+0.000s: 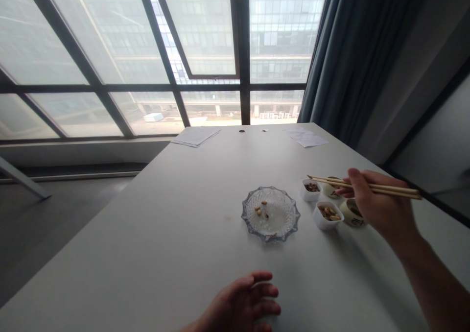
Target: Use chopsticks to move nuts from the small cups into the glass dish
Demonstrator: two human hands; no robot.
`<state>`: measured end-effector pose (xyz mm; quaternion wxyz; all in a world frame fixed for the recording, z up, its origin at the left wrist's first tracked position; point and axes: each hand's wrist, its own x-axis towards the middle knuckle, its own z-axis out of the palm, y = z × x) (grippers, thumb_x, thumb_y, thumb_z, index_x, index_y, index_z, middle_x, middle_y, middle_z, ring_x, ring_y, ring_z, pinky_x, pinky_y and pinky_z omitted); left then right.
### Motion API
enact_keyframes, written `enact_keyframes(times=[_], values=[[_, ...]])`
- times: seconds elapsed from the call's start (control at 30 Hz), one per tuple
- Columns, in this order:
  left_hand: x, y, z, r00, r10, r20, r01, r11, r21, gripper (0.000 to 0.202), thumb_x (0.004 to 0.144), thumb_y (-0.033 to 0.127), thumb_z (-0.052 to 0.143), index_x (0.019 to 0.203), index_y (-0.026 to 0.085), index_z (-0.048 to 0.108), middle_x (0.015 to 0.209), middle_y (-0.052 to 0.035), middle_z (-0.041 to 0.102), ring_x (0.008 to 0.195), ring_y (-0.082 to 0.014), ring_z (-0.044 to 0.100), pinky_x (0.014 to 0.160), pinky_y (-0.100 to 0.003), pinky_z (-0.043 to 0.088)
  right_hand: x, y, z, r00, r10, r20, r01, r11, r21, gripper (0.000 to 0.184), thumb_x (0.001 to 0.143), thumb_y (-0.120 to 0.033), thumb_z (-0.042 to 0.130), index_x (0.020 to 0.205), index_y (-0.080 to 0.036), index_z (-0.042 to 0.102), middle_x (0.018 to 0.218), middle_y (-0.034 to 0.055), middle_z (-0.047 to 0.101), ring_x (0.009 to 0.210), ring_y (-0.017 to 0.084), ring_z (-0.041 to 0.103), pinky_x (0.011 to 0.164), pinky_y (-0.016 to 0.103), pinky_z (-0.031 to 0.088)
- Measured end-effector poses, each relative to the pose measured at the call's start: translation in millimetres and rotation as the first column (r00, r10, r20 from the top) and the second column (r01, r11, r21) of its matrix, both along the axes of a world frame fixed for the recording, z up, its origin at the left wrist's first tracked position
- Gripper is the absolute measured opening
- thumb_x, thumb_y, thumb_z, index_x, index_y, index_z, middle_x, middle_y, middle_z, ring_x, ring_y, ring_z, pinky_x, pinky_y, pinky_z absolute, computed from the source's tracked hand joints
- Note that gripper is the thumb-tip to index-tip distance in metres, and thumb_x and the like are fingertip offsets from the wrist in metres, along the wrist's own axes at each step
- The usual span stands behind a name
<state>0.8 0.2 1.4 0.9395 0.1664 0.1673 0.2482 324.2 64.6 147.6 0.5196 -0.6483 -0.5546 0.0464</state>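
My right hand [382, 200] grips a pair of wooden chopsticks [389, 189], their tips hovering above a white plastic cup of dark reddish pieces [311, 190]. Something small seems to sit at the tips, too small to name. Just nearer stands a second white cup with tan, nut-like pieces [329, 215]. Beside these cups are two cream-coloured round pots [352, 213], partly hidden by my right hand. A scalloped glass dish [290, 214] holds several small brown pieces [262, 207]. Below the dish, my left hand [249, 300] is at the table's near side, fingers apart, holding nothing.
The white table [165, 224] runs toward the windows. Papers [196, 136] lie at its far left corner, and more sheets [306, 137] at the far right. Between them is a dark round cable hole [241, 131]. A dark blue curtain [341, 53] hangs at the right.
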Motion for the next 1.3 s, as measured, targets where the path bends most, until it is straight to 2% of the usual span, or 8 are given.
enact_keyframes(times=[0.13,0.27,0.4,0.63,0.9,1.03,1.17,1.3], values=[[-1.1,-0.1,-0.6,1.000,-0.013,0.018,0.013,1.000,0.009,0.036,0.090,0.037,0.066,0.122,0.021,0.062,0.117,-0.0042,0.062,0.106,-0.0203,0.058,0.079,-0.028,0.044,3.0,2.9,-1.4,0.997,0.040,0.061,-0.039,0.999,-0.008,0.036,0.091,-0.054,0.061,0.074,-0.023,0.069,0.070,0.0038,0.074,0.066,0.022,0.073,0.063,0.033,0.056],[0.5,-2.3,0.5,1.000,0.009,0.028,-0.009,1.000,0.000,0.034,0.092,0.036,0.063,0.122,0.021,0.062,0.116,-0.0039,0.062,0.106,-0.0196,0.058,0.080,-0.028,0.044,-6.4,0.7,-4.5,0.990,0.129,-0.060,-0.133,0.990,-0.055,0.036,0.089,-0.055,0.063,0.078,-0.022,0.071,0.073,0.0050,0.075,0.065,0.022,0.073,0.060,0.030,0.057],[2.6,-2.2,2.4,1.000,0.006,0.030,-0.006,1.000,0.004,0.035,0.092,0.036,0.063,0.123,0.021,0.061,0.116,-0.0043,0.062,0.107,-0.0199,0.058,0.081,-0.028,0.043,-23.5,1.9,-20.1,0.922,0.298,-0.246,-0.343,0.924,-0.167,0.040,0.088,-0.058,0.063,0.083,-0.020,0.073,0.072,0.0066,0.075,0.063,0.022,0.073,0.057,0.030,0.059],[5.6,0.6,2.9,1.000,0.000,-0.007,0.000,1.000,0.002,0.035,0.090,0.037,0.066,0.121,0.021,0.062,0.114,-0.0046,0.062,0.104,-0.0201,0.059,0.079,-0.028,0.043,-57.8,0.4,-49.6,0.857,0.458,-0.235,-0.509,0.823,-0.251,0.045,0.093,-0.058,0.054,0.076,-0.020,0.071,0.070,0.0054,0.074,0.064,0.020,0.071,0.059,0.028,0.056],[4.2,0.2,-1.4,1.000,0.000,-0.016,0.000,1.000,0.008,0.036,0.089,0.037,0.067,0.121,0.021,0.062,0.115,-0.0053,0.062,0.104,-0.0206,0.059,0.078,-0.028,0.044,-65.2,-3.1,-53.6,0.885,0.443,-0.140,-0.464,0.860,-0.213,0.048,0.098,-0.056,0.048,0.072,-0.021,0.069,0.063,0.0025,0.070,0.053,0.015,0.063,0.053,0.026,0.049],[3.5,-1.0,-0.6,1.000,0.009,-0.007,-0.009,1.000,-0.007,0.037,0.089,0.038,0.067,0.122,0.021,0.061,0.115,-0.0051,0.061,0.105,-0.0206,0.059,0.078,-0.028,0.044,-61.7,-0.4,-54.9,0.899,0.398,-0.184,-0.430,0.882,-0.192,0.046,0.096,-0.057,0.050,0.077,-0.020,0.070,0.063,0.0033,0.070,0.054,0.017,0.065,0.053,0.027,0.052],[3.0,-1.0,-0.4,1.000,0.013,0.003,-0.013,1.000,-0.002,0.037,0.089,0.038,0.067,0.121,0.021,0.062,0.116,-0.0054,0.061,0.106,-0.0209,0.058,0.078,-0.028,0.043,-49.8,0.6,-43.1,0.917,0.330,-0.224,-0.362,0.924,-0.122,0.043,0.093,-0.057,0.055,0.080,-0.020,0.072,0.064,0.0048,0.071,0.057,0.019,0.069,0.054,0.029,0.055],[1.8,0.0,-1.2,1.000,-0.002,0.004,0.001,1.000,0.004,0.036,0.089,0.037,0.067,0.121,0.021,0.062,0.114,-0.0048,0.062,0.104,-0.0205,0.058,0.079,-0.028,0.043,-27.7,1.4,-21.7,0.954,0.167,-0.250,-0.175,0.985,-0.009,0.041,0.089,-0.059,0.061,0.080,-0.020,0.072,0.065,0.0058,0.072,0.054,0.021,0.070,0.052,0.031,0.058]])
